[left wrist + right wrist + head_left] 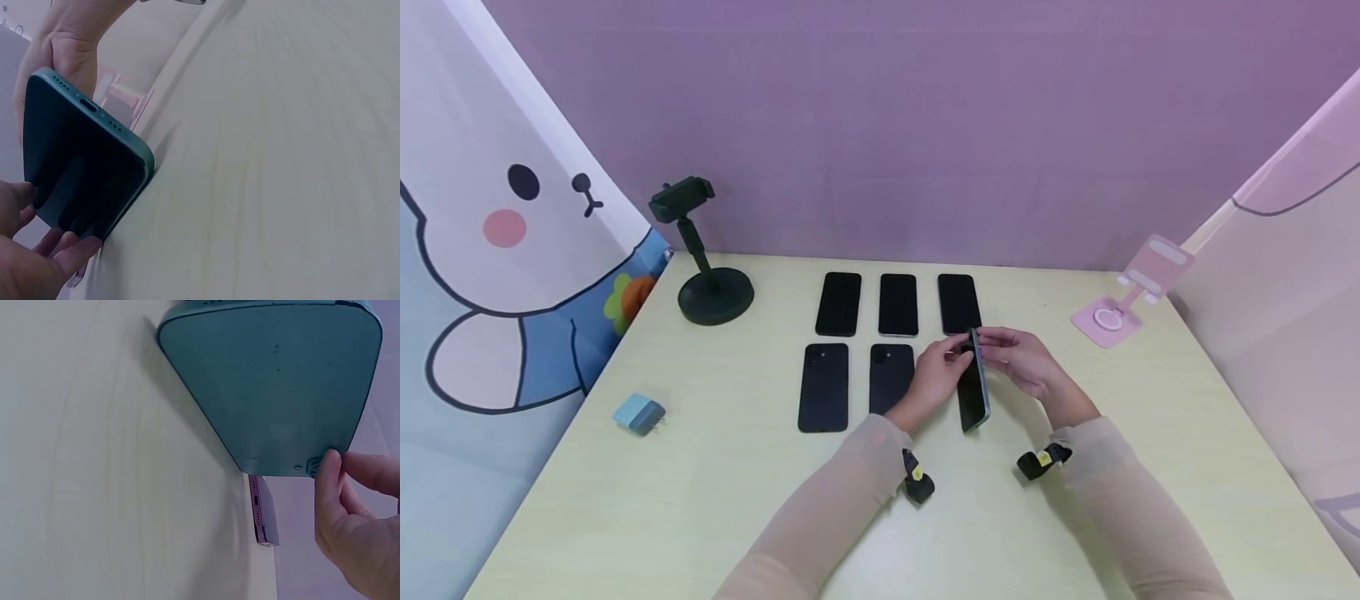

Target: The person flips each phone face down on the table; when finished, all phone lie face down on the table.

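Observation:
A smartphone (973, 387) with a black screen and teal frame stands tilted on its long edge at the right end of the front row. At its far end, my left hand (934, 373) holds it, fingertips on the screen side and edge. My right hand (1024, 367) pinches the far corner by the camera lenses; the teal back (275, 387) faces it in the right wrist view. Left of the hands lie two dark phones, one (823, 387) in full view and one (889, 375) partly covered by my left hand, both with their lenses up.
Behind them lie three black phones: left (838, 304), middle (898, 305) and right (958, 302). A black phone stand (715, 296) is at the back left, a pink folding stand (1108, 321) at the back right. A blue charger plug (640, 413) sits at the left.

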### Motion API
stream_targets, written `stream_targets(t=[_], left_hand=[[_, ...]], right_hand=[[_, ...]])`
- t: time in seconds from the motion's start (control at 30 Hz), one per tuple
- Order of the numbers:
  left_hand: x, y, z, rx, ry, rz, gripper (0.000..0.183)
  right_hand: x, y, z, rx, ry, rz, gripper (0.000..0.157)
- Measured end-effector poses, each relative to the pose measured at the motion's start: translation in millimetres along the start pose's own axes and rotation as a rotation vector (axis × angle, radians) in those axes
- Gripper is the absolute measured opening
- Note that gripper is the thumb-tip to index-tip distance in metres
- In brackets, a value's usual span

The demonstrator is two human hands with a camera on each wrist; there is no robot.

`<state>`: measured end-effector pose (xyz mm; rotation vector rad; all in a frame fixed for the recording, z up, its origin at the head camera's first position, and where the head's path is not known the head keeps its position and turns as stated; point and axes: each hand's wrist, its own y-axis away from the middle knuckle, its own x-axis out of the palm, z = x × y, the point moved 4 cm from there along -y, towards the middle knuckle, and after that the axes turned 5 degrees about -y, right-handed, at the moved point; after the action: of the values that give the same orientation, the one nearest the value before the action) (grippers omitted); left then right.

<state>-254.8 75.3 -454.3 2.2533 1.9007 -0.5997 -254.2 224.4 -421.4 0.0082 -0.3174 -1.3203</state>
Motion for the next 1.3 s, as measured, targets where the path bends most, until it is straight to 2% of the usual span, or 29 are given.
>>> stream_targets(t=[0.27,0.43,0.7,0.83,1.07,1.3], left_hand=[[-4.0,2.7,-0.9,-0.014,0.086,-0.02,0.032],[-7.8,3.1,0.3,-0.054,0.112,-0.023,0.032],[-8.8,3.1,2.0,-0.123,0.206,0.001,0.032],[-10.5,3.2,0.8,-0.142,0.182,0.006,0.033],[-12.5,6.5,3.9,-0.132,-0.027,0.031,0.036],[-14.2,6.0,6.3,-0.138,-0.091,-0.005,0.033]], right_hand=[[7.5,0,-1,-0.02,0.032,0.016,0.049],[12.2,-2,-1,-0.024,0.056,0.025,0.048],[12.0,-5,-2,-0.019,0.081,0.036,0.049],[10.9,-5,-7,-0.003,0.126,0.043,0.05],[10.2,-5,-18,0.034,0.312,0.037,0.048],[8.2,-5,-18,0.007,0.453,-0.023,0.042]])
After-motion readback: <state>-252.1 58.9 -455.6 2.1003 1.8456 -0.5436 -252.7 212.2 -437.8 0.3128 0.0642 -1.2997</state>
